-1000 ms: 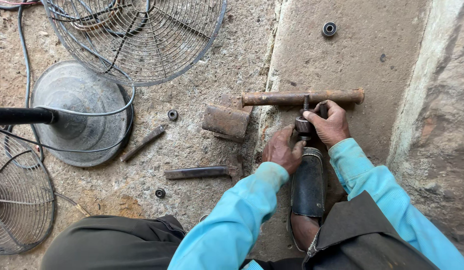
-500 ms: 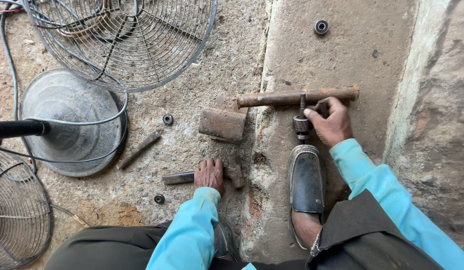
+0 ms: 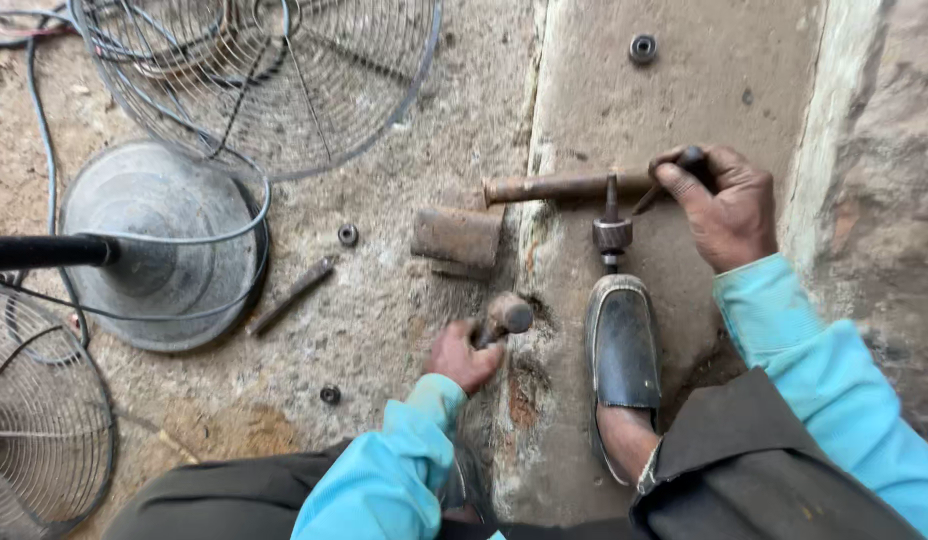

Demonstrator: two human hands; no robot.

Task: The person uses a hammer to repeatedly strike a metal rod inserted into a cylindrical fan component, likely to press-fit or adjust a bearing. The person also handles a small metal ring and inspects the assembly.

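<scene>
Two hands worked over the rough concrete floor (image 3: 404, 300) in the head view. The left hand (image 3: 462, 357) had its fingers closed round a hammer (image 3: 502, 318), its rounded, worn metal head raised just above the floor. The right hand (image 3: 722, 205) had its fingers gripping the end of a rusty iron bar (image 3: 564, 187), beside a small metal shaft (image 3: 612, 232) standing against it. A black shoe (image 3: 624, 345) sat just below the shaft. A rusted block (image 3: 456, 240) lay nearby.

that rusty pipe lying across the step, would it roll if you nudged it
The rusty pipe looks round, so probably it would roll. It looks like solid metal, likely stiff and heavy. The right hand touches one end, which may steady it.
</scene>
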